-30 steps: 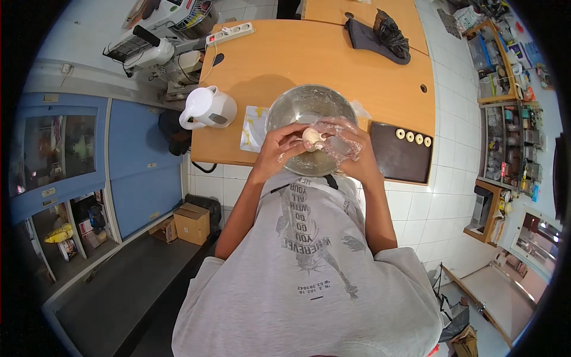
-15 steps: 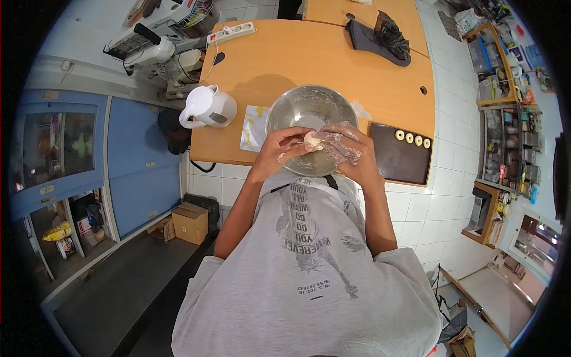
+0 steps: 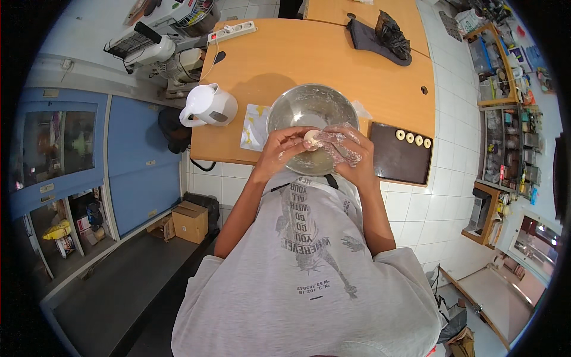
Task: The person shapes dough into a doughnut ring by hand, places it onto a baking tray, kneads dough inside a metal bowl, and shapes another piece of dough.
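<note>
A small pale piece of dough (image 3: 310, 137) sits between the fingers of both my hands, over the near part of a large steel mixing bowl (image 3: 289, 106). My left hand (image 3: 282, 148) pinches it from the left with curled, floury fingers. From the right, my right hand (image 3: 350, 149) closes on it, its fingers and palm thickly smeared with flour or dough. Several pale dough rings (image 3: 409, 137) lie in a row along the far edge of a dark baking tray (image 3: 395, 159), right of the bowl.
Left of the bowl are a white electric kettle (image 3: 209, 106) and a flat white-and-yellow packet (image 3: 254, 127). A power strip (image 3: 232, 31) lies at the table's (image 3: 321, 53) far left. At the far right are a dark cap-like item (image 3: 369, 43) and a black plastic bag (image 3: 391, 37).
Both hands stay over the bowl with the dough between them. The fingers have shifted slightly around it, and the dough now looks rounder.
</note>
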Tool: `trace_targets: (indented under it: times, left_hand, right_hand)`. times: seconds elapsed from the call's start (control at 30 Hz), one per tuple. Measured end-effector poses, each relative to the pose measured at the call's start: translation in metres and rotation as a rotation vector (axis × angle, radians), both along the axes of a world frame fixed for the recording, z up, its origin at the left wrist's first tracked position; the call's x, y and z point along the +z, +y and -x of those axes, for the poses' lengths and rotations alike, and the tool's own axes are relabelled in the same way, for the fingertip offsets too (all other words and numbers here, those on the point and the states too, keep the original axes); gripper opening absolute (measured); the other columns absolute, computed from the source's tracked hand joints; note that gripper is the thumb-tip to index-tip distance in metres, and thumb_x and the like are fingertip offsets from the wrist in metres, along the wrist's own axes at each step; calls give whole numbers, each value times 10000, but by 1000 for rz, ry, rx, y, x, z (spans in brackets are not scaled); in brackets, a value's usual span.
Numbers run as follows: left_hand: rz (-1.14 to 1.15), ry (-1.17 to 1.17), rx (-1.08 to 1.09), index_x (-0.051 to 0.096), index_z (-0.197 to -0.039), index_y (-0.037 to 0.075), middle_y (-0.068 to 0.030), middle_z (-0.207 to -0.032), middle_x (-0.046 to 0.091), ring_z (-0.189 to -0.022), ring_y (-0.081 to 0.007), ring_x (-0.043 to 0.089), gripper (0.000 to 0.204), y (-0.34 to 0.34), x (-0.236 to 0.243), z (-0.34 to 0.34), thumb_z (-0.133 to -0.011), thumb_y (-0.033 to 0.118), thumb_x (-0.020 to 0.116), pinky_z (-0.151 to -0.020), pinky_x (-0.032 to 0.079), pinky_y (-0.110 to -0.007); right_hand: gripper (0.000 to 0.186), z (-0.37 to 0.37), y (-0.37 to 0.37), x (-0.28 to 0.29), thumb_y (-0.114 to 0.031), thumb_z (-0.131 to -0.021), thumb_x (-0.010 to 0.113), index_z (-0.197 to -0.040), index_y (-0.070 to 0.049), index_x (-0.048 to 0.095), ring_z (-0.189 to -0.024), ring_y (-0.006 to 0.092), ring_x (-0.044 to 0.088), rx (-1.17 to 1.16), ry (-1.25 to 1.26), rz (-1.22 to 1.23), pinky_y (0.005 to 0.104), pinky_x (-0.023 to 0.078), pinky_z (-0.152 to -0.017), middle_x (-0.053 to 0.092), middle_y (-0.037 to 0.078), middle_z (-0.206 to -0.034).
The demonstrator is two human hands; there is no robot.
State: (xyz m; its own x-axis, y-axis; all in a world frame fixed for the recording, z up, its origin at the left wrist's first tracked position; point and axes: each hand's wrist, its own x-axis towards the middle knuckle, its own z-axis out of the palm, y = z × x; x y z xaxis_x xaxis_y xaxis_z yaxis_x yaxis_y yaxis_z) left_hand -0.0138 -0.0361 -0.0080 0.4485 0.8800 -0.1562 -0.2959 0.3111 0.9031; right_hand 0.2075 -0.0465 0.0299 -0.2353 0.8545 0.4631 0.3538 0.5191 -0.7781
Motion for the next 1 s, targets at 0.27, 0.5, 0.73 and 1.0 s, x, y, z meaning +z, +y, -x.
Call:
trace_targets:
  times: [0.27, 0.5, 0.73, 1.0]
  left_hand:
    - [-45, 40, 35, 666, -1312, -45, -116, -1217, 729, -1139, -163, 669, 399, 2, 12, -7, -941, 75, 753, -1031, 512, -321]
    - [4, -1, 43, 658, -1298, -58, -119, -1200, 724, -1140, -169, 666, 384, 1, 3, -9, -943, 58, 749, -1027, 516, -319]
    - [22, -209, 118, 659, -1294, -57, -112, -1200, 721, -1125, -169, 671, 367, -1, -1, -12, -945, 24, 736, -996, 541, -312]
    - [25, -185, 98, 661, -1289, -54, -111, -1209, 710, -1153, -164, 651, 368, -2, 1, -15, -935, 7, 739, -1016, 529, -312]
  right_hand:
    - [376, 3, -5, -7, 55, -689, 750, -1053, -33, 781, -961, 327, 726, -64, 21, -36, 403, 582, -847, 749, 127, -1082]
    - [343, 11, -9, -6, 17, -737, 811, -1075, -27, 769, -991, 324, 721, -116, 91, 17, 400, 582, -846, 730, 150, -1129]
    - [388, 0, -1, 21, -8, -762, 819, -1143, -47, 758, -1109, 349, 692, -30, 69, 70, 429, 554, -954, 708, 145, -1208]
    - [365, -4, -2, -3, 11, -774, 784, -1134, -45, 759, -1079, 340, 704, -16, 4, 21, 417, 564, -943, 714, 134, -1205]
